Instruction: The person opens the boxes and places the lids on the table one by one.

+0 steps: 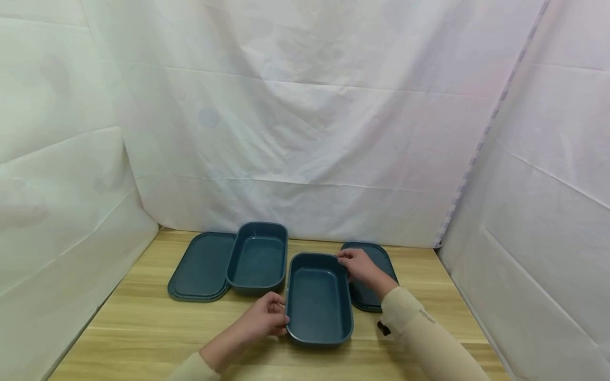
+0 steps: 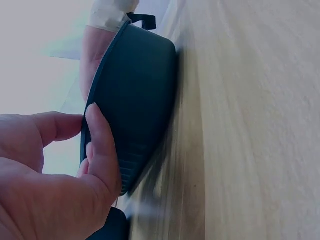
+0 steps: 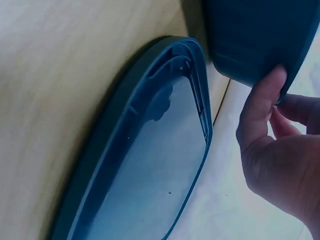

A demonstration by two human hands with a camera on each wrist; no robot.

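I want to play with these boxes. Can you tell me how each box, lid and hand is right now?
Near box: open, empty, gripped at both ends.
Far box: open, empty, untouched.
Left lid: flat on the table, off its box.
Right lid: flat, underside up.
Left hand: pinches the near rim.
Right hand: pinches the far rim.

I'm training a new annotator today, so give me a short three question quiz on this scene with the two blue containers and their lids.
1. True or false: the left hand and right hand grip the same container.
2. Which thing lies just right of the near container? A) the far container B) the right lid C) a sleeve
3. Fill in: the far container partly rests on the ____ lid.

Key
1. True: the left hand pinches its near left rim, the right hand its far right rim.
2. B, the right lid.
3. Left: it overlaps the left lid on the wooden table.
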